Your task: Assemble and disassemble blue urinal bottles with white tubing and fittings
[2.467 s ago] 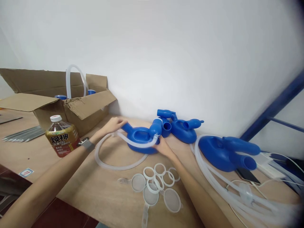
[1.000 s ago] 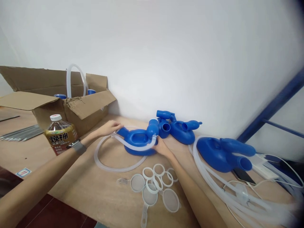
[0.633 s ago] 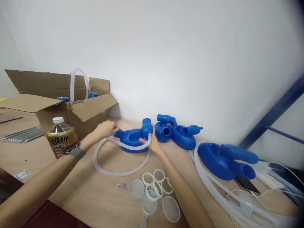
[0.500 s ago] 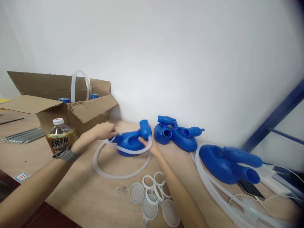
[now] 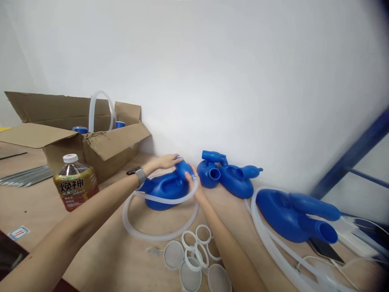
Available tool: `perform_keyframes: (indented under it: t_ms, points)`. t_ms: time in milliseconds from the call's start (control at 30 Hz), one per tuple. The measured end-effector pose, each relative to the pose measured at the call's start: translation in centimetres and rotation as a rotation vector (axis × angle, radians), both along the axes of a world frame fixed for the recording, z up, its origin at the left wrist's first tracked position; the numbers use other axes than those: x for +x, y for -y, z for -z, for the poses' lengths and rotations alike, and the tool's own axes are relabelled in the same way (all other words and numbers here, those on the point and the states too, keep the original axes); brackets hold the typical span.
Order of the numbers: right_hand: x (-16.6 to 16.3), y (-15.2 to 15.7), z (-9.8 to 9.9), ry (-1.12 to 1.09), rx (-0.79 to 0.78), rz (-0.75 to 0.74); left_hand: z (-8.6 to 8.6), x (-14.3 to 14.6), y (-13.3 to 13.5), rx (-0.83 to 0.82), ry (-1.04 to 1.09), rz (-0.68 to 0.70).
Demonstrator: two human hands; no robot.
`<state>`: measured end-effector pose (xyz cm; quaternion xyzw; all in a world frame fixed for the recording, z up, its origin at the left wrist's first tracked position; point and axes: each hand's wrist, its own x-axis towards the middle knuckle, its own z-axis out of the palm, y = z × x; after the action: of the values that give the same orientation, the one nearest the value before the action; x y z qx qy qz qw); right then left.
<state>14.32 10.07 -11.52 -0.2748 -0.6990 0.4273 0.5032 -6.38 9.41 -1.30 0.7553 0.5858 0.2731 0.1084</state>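
A blue plastic vessel [image 5: 164,189] with a spout lies on the wooden table [image 5: 115,251], and a clear soft hose [image 5: 158,235] loops around its front. My left hand [image 5: 165,162] lies over the top of the vessel's raised spout, fingers curved on it. My right hand [image 5: 194,184] grips the same spout from the right side, where the hose end meets it. A watch sits on my left wrist.
A tea bottle [image 5: 74,182] stands at the left before an open cardboard box [image 5: 100,142] holding a hose and blue parts. More blue vessels [image 5: 231,178] [image 5: 291,215] lie to the right with hoses. White rings and mesh strainers [image 5: 194,259] lie near the table's front.
My left hand moved from the vessel's left end to the spout on its right. The vessel shifted slightly left and its spout end tilted up. The camera moved.
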Motion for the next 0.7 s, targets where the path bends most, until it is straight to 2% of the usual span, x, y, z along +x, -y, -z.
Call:
perform_keyframes:
  t_ms: [133, 233, 400, 700]
  points:
    - [0.8, 0.9, -1.3, 0.063, 0.051, -0.075, -0.5, 0.2, -2.3, -0.076, 0.042, -0.039]
    - [0.8, 1.6, -1.9, 0.091, 0.101, -0.102, -1.1, 0.1, -3.1, -0.084, 0.063, -0.066]
    - [-0.3, 1.4, -1.0, -0.061, 0.048, -0.047, -0.9, 0.1, -2.4, -0.170, 0.178, -0.133]
    - [-1.0, 1.1, 0.0, -0.145, 0.001, -0.041, -0.1, -0.1, -2.3, -0.274, 0.406, -0.257]
